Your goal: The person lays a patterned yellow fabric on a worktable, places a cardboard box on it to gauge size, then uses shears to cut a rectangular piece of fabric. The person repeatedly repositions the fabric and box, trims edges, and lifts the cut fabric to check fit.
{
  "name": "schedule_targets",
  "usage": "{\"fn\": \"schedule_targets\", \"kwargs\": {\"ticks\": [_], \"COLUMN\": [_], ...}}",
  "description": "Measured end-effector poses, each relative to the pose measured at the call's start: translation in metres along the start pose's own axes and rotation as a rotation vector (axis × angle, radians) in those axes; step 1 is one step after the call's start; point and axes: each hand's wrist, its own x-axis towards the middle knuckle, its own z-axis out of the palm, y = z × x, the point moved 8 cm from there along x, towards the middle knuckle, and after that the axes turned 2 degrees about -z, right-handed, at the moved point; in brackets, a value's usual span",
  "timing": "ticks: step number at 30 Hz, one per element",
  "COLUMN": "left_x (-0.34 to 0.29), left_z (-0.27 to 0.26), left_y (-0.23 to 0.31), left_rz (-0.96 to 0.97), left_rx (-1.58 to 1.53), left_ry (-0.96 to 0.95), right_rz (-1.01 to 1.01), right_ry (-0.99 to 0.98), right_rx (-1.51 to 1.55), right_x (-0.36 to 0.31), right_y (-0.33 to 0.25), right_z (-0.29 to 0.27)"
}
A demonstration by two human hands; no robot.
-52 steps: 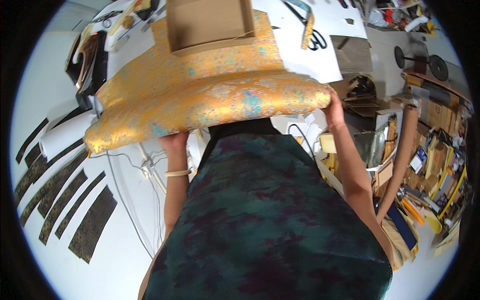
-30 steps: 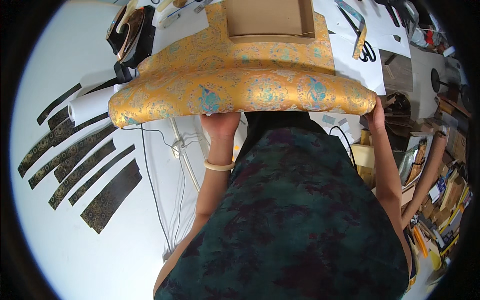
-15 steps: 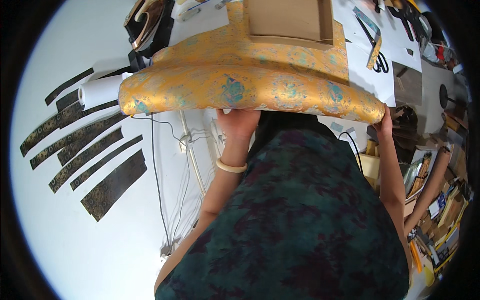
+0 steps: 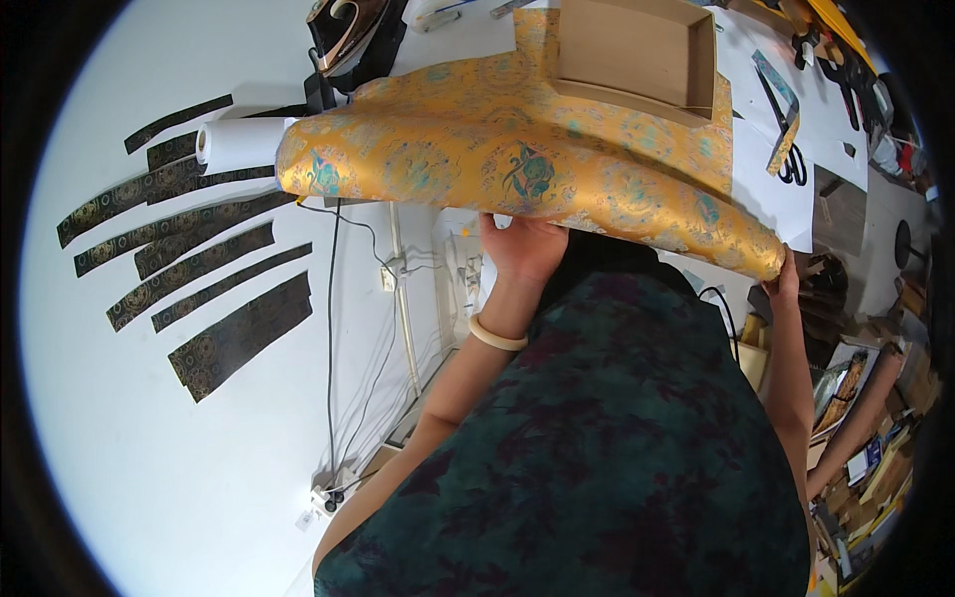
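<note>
A wide roll of gold brocade fabric [image 4: 438, 169] with teal and blue flower patterns runs across the near edge of the table, its far part spread out flat. My left hand [image 4: 527, 247] holds it from below near the middle, palm toward me, most fingers hidden behind the cloth. Around the roll's right end my right hand [image 4: 784, 282] is closed, with only part of its fingers showing. A shallow brown cardboard box [image 4: 637, 50] rests on the flat fabric at the far side.
Black-handled scissors [image 4: 793, 164] lie right of the fabric beside a patterned strip. At the far left stands an iron [image 4: 345, 35]. A white roll [image 4: 244, 146] pokes out by the fabric's left end. Dark patterned strips [image 4: 249, 333] are on the white surface at left, with hanging cables [image 4: 332, 348] nearby.
The whole view has turned, so the table and its things appear further right and the fabric roll slopes more toward its right end. Both hands keep their places on the roll.
</note>
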Motion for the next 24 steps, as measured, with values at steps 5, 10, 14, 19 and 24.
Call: {"fn": "schedule_targets", "kwargs": {"ticks": [5,10,14,19,24], "left_x": [-0.001,-0.003,-0.005,-0.002,-0.001], "left_z": [-0.005,-0.004,-0.002,-0.008,-0.006], "left_y": [-0.001,-0.003,-0.004,-0.001,-0.002], "left_rz": [-0.013,-0.014,-0.008,0.016,0.018], "left_rx": [0.024,0.021,0.001,0.027,0.021], "left_ry": [0.041,0.039,0.054,0.095,0.097], "right_rz": [0.043,0.026,0.028,0.058,0.045], "right_ry": [-0.042,-0.023,-0.040,-0.026,-0.022], "right_rx": [-0.027,-0.016,-0.040,-0.042,0.028], "right_x": [0.017,0.008,0.013,0.012,0.013], "right_y": [0.008,0.006,0.007,0.008,0.011], "right_z": [-0.010,0.000,-0.007,-0.007,-0.008]}}
